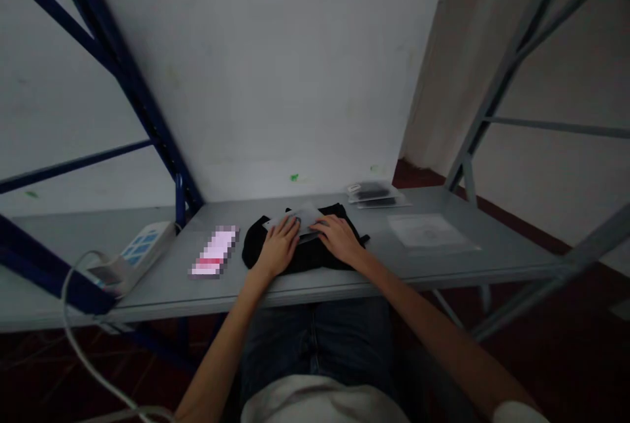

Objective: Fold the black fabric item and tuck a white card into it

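A black piece of cloth (315, 254), perhaps a folded garment, lies bunched at the front of the grey shelf. On top of it is a thin, pale grey sheet (308, 212), its kind unclear. My left hand (280, 244) rests on the sheet's left part with the fingers stretched out. From the other side my right hand (337, 236) reaches over the cloth, its extended fingers lying on the sheet's right edge. The undersides of both hands are hidden.
Clear packets with dark contents (374, 193) are stacked at the back right. A clear plastic bag (430, 231) lies flat to the right. Leftward are a blurred-out phone (215, 252) and a white power strip (147, 249) with a cable. Blue metal posts (132, 95) flank the shelf (388, 272).
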The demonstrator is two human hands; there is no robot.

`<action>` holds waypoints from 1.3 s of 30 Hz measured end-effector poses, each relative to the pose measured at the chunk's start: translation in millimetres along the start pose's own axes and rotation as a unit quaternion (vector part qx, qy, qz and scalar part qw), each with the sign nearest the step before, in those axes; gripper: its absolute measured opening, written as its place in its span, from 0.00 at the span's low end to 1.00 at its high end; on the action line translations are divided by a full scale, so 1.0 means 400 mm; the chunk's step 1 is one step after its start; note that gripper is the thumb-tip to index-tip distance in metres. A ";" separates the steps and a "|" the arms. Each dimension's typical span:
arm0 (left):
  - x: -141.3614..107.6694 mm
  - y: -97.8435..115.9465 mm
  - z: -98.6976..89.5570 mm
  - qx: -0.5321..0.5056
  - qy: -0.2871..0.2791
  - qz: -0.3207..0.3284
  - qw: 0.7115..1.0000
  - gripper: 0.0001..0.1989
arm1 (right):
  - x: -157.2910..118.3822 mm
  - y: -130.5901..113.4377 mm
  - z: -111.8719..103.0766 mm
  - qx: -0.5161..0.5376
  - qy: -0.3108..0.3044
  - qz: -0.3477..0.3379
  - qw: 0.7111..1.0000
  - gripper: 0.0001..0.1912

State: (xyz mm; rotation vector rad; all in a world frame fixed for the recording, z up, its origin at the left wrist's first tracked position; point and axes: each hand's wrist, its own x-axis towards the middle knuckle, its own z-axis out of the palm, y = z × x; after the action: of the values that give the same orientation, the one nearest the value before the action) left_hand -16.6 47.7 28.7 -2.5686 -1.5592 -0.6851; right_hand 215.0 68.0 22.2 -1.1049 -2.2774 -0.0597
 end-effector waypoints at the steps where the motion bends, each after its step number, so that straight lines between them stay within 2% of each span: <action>1: -0.007 -0.002 -0.005 0.004 0.000 0.003 1.000 0.25 | -0.001 0.001 0.004 0.000 0.003 0.002 1.000 0.17; 4: -0.032 -0.011 -0.031 0.006 0.034 -0.008 0.999 0.28 | -0.001 -0.004 0.005 0.013 0.021 0.013 1.000 0.15; 6: -0.045 -0.017 -0.057 0.001 0.064 -0.047 0.997 0.24 | 0.004 -0.019 -0.002 0.022 0.028 0.003 0.999 0.14; 9: -0.055 -0.024 -0.092 -0.022 0.089 -0.169 0.981 0.16 | 0.023 -0.064 -0.011 0.035 0.028 -0.043 0.998 0.15; 12: -0.055 -0.032 -0.102 -0.071 0.069 -0.269 0.958 0.14 | 0.051 -0.116 0.001 0.031 0.005 -0.108 0.994 0.14; 16: -0.049 -0.047 -0.081 -0.143 0.041 -0.249 0.957 0.16 | 0.084 -0.159 0.044 -0.011 -0.023 -0.153 0.988 0.09; 20: -0.051 -0.052 -0.059 -0.101 0.035 -0.264 0.959 0.17 | 0.100 -0.173 0.076 -0.046 -0.028 -0.179 0.982 0.07; 23: -0.050 -0.050 -0.051 -0.080 0.041 -0.273 0.958 0.16 | 0.106 -0.177 0.076 -0.063 -0.028 -0.190 0.979 0.07; 27: -0.034 -0.049 -0.041 -0.136 0.060 -0.282 0.948 0.14 | 0.114 -0.174 0.062 -0.085 -0.020 -0.193 0.977 0.07; 33: -0.013 -0.059 -0.037 -0.216 0.113 -0.280 0.929 0.14 | 0.122 -0.171 0.060 -0.108 0.016 -0.204 0.973 0.08; 39: -0.010 -0.083 -0.043 -0.343 0.142 -0.287 0.883 0.19 | 0.108 -0.155 0.063 -0.138 0.100 -0.188 0.967 0.06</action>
State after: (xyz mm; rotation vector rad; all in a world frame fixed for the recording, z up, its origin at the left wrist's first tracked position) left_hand -52.2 55.7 36.8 -2.1457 -2.2811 -1.8734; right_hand 136.9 65.4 37.7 -0.7404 -2.3063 -0.6281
